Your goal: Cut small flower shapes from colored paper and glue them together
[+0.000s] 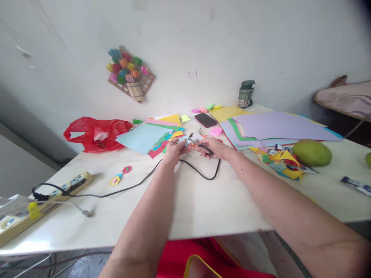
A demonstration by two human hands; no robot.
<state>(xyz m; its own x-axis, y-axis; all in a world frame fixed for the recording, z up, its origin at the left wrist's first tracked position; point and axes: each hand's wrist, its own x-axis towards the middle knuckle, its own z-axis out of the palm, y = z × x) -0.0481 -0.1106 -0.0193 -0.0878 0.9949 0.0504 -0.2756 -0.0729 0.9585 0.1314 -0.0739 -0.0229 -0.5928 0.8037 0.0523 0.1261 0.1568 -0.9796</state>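
My right hand [213, 148] is closed round the dark handles of a pair of scissors [203, 146], whose blades point up and left. Between the fingers of my left hand [175, 150] is a small piece of light blue paper [184, 139], close to the blades. I cannot tell whether the blades touch it. Coloured paper strips with wavy edges [160, 143] lie just left of my left hand. Some small paper bits lie behind my hands, partly hidden. Two small paper flowers, a red one [126, 169] and a yellow one [115, 180], rest on the table to the left.
A black cable [139, 186] runs from a power strip [69, 188] to below my hands. At the left back is a red plastic bag [97, 133]. Paper sheets [275, 125], a phone [205, 119], a bottle [245, 94], paper scraps [285, 164] and a green fruit [311, 153] are around.
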